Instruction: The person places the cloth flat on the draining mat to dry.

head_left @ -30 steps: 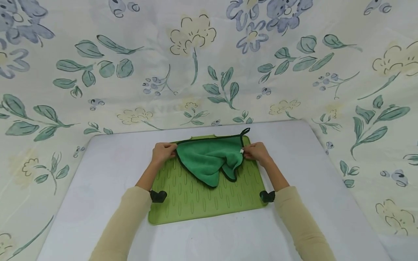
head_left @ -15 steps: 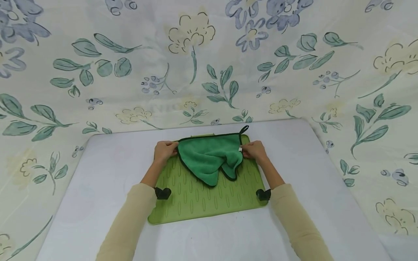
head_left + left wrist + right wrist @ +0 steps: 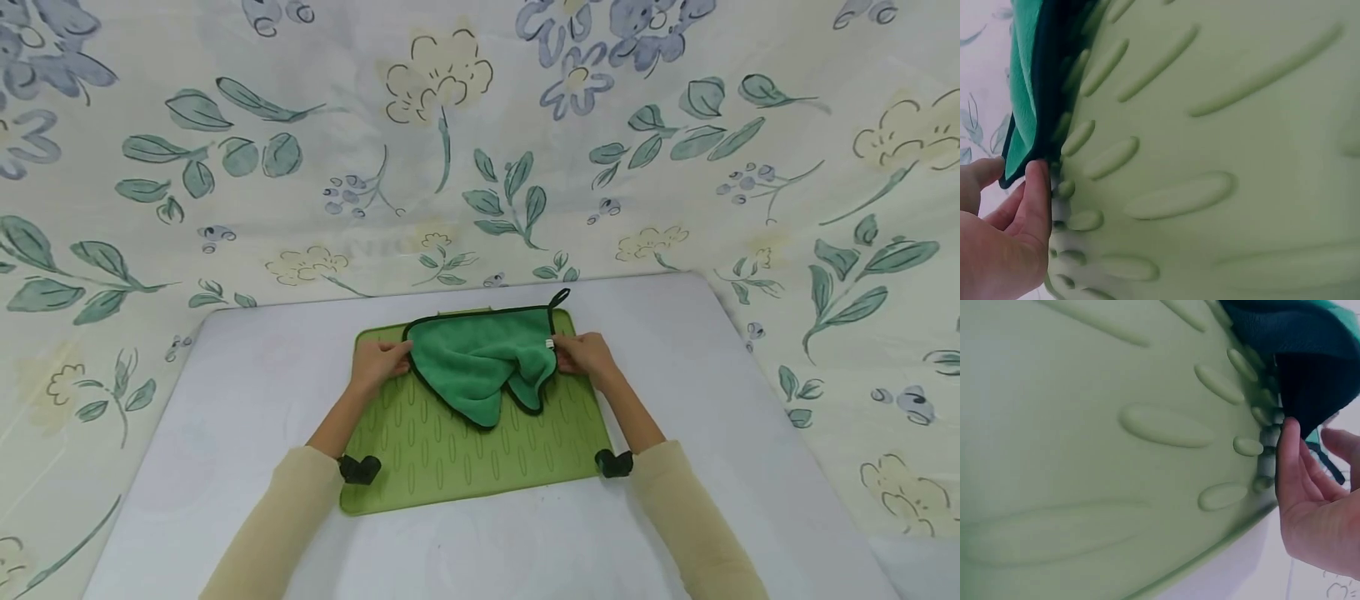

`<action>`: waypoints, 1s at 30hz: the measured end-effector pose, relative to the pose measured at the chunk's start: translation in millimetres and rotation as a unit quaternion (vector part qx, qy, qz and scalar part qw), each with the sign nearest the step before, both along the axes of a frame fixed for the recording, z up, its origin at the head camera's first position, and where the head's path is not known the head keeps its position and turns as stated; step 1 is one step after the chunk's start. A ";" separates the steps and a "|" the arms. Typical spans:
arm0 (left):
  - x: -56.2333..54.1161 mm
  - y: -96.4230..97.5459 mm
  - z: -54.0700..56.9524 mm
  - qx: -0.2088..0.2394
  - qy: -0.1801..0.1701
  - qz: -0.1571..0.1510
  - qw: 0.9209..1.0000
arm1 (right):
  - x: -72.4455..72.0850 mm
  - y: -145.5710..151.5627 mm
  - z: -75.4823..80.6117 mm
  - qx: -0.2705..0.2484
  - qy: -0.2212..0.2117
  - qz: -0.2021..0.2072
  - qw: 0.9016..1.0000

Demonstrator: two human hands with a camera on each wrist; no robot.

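Note:
A green cloth (image 3: pixel 465 354) with black edging, a small white tag and a black hanging loop lies bunched on the back half of a ribbed green mat (image 3: pixel 450 467). Its far edge runs fairly straight, while the near part hangs in folds. My left hand (image 3: pixel 378 364) pinches the cloth's left edge between thumb and fingers; in the left wrist view the green cloth (image 3: pixel 1024 94) rises from those fingertips. At the opposite edge, close to the white tag, my right hand (image 3: pixel 588 357) pinches the cloth. The right wrist view shows the dark underside of the cloth (image 3: pixel 1310 381) above the fingers.
The mat lies on a white table (image 3: pixel 225 392) with rounded far corners. Behind the table hangs a floral-patterned sheet (image 3: pixel 450 150). Black wrist mounts (image 3: pixel 360 469) overlap the mat's near corners in the head view.
Both hands have shifted slightly toward the near side since half a second ago, the left one sliding down along the cloth's edge. The cloth's shape is nearly the same.

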State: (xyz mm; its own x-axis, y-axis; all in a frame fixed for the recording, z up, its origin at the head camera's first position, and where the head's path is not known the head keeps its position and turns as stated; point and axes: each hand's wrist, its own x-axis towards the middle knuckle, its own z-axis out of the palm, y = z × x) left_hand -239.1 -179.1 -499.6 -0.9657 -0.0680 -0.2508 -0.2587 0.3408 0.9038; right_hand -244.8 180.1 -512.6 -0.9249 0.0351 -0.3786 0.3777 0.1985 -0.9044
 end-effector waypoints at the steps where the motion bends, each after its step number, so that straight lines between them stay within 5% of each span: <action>1: 3.0 -0.2 0.0 0.009 -0.004 -0.002 1.000 | 2.5 0.3 -0.5 -0.004 0.003 0.000 1.000; 16: 48.2 9.3 2.1 0.072 -0.058 -0.043 0.995 | 45.2 -7.3 4.8 -0.021 0.038 0.024 0.999; 22: 68.2 25.6 0.8 0.112 -0.085 -0.058 0.988 | 63.9 -14.1 15.3 0.009 0.062 0.066 0.996; 30: 87.0 47.7 -1.3 0.141 -0.096 -0.059 0.984 | 71.4 -21.0 2.1 0.056 0.105 0.106 0.987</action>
